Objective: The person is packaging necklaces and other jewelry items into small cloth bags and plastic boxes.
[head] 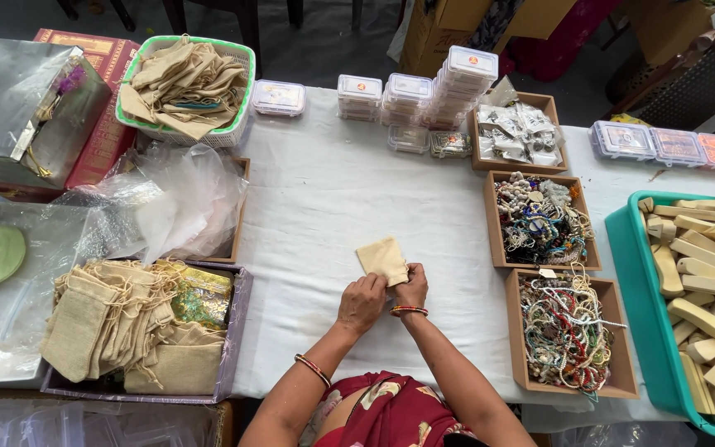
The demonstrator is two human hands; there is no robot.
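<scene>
Cream cloth makes up the small pouch (383,259) held just below the middle of the frame, over the white-covered surface (333,199). Both hands meet at its lower edge: the left hand (362,302) has its fingers (371,284) curled shut on the pouch's bottom left, and the right hand (412,287) pinches the bottom right corner, its fingers closed on the cloth. The rest of the pouch lies flat on the surface, tilted toward the upper left.

At the lower left of the frame a purple tray (237,331) holds a heap of burlap drawstring bags (109,323). Above it lies crumpled clear plastic (167,199), and at the upper left a green-rimmed basket (246,91) holds more cloth pouches. To the right of the hands stand three wooden boxes: two with tangled bead strings (564,331) and one with small packets (515,132). A teal tray (635,306) of pale wooden pieces (705,273) fills the right edge. Stacked clear plastic boxes (424,95) line the top centre.
</scene>
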